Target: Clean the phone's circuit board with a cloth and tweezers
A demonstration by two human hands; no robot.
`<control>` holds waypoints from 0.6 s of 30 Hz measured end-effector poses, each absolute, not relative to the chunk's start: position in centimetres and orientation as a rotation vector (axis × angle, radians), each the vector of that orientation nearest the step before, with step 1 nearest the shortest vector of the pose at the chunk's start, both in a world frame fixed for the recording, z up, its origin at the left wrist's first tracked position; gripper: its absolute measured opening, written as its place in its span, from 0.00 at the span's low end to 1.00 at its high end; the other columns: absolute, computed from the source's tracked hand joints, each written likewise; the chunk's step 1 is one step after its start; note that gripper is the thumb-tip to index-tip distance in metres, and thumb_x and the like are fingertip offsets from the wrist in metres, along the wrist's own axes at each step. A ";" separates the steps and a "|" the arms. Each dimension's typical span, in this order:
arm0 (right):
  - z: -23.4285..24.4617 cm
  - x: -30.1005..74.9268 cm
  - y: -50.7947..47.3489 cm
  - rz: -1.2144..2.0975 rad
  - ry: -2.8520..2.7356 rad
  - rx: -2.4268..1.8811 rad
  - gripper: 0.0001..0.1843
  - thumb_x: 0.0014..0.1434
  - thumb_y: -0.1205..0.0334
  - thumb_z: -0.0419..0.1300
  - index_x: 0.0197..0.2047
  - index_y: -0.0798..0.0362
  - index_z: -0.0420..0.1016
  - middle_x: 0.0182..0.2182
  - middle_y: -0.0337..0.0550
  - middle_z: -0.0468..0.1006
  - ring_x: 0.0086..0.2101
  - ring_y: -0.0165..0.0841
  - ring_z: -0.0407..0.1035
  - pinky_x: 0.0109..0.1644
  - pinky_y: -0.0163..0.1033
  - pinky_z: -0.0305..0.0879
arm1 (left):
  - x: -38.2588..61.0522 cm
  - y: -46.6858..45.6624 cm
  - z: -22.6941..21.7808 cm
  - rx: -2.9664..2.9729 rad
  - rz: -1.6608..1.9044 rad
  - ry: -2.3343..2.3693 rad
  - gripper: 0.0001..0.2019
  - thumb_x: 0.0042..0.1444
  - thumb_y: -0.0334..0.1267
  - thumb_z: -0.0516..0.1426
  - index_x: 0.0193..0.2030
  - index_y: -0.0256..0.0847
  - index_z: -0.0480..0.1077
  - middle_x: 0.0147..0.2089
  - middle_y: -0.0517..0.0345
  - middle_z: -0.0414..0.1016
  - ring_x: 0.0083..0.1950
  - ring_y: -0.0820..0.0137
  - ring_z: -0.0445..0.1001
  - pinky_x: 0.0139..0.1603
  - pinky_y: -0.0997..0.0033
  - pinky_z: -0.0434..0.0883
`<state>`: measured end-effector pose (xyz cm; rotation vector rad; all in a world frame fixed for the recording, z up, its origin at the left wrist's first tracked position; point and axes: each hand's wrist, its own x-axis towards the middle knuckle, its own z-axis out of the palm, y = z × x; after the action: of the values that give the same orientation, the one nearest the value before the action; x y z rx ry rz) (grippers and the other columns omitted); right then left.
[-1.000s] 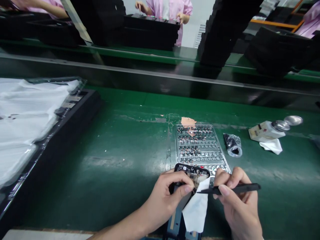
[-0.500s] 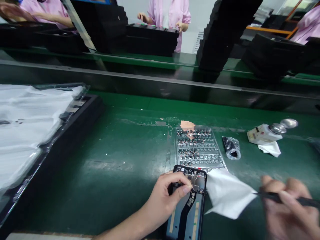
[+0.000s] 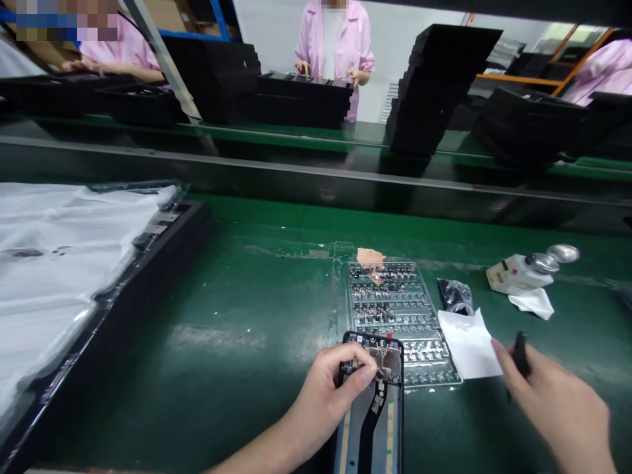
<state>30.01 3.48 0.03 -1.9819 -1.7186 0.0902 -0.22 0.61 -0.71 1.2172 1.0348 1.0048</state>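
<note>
An opened phone frame point(image 3: 375, 401) with bare circuitry and a black flex cable lies at the near edge of the green bench. My left hand point(image 3: 328, 395) grips its upper left corner, thumb pressed on the board. My right hand point(image 3: 557, 408) hovers to the right, fingers closed round black tweezers point(image 3: 519, 345) that point upward. A white paper sheet point(image 3: 469, 343) lies flat on the bench just left of that hand, apart from the tweezers. A clear tray of small parts point(image 3: 395, 309) sits right behind the phone.
A small crumpled plastic bag point(image 3: 455, 296), a white bottle with a metal cap point(image 3: 523, 271) and a white wipe point(image 3: 533, 301) lie at the right. A long black tray with white sheets point(image 3: 74, 263) fills the left. Stacks of black trays point(image 3: 429, 85) and people in pink coats point(image 3: 336, 46) stand beyond the conveyor.
My right hand pulled the white sheet off the phone with the tweezers, carried it right and let it drop on the bench. My left hand stayed on the phone.
</note>
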 end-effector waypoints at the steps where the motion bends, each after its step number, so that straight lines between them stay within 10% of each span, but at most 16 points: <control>1: 0.0 29.9 3.8 0.002 -1.783 -2.101 0.15 0.45 0.53 0.64 0.17 0.47 0.64 0.11 0.36 0.60 0.10 0.29 0.49 0.14 0.33 0.39 | -0.2 0.6 -0.7 1.217 1.000 1.034 0.13 0.57 0.43 0.53 0.27 0.36 0.67 0.27 0.59 0.67 0.32 0.71 0.65 0.36 0.74 0.60; 5: 0.5 27.4 4.0 -0.190 -1.852 -2.010 0.13 0.51 0.48 0.58 0.30 0.49 0.70 0.19 0.40 0.69 0.18 0.34 0.64 0.16 0.34 0.52 | -0.1 0.5 -0.7 1.205 0.996 1.029 0.12 0.57 0.42 0.53 0.28 0.36 0.67 0.27 0.60 0.67 0.32 0.71 0.64 0.36 0.75 0.60; 11: 0.7 19.0 3.0 1.270 -1.884 -1.323 0.09 0.61 0.54 0.51 0.34 0.50 0.63 0.18 0.32 0.64 0.20 0.27 0.61 0.24 0.31 0.57 | -0.1 0.9 -0.8 1.176 1.016 1.009 0.11 0.57 0.42 0.54 0.28 0.36 0.67 0.27 0.61 0.65 0.31 0.73 0.63 0.35 0.76 0.59; 18: -0.4 17.8 2.9 1.731 -1.414 -1.286 0.14 0.59 0.48 0.54 0.36 0.51 0.60 0.16 0.28 0.56 0.18 0.23 0.52 0.21 0.28 0.52 | -0.1 0.9 -0.7 1.126 1.011 0.961 0.11 0.56 0.40 0.54 0.27 0.36 0.67 0.26 0.61 0.64 0.31 0.74 0.61 0.34 0.77 0.58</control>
<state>17.78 2.89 -0.40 -1.2861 -1.4136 1.7308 -0.07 0.92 -0.71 1.1263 0.9610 1.0113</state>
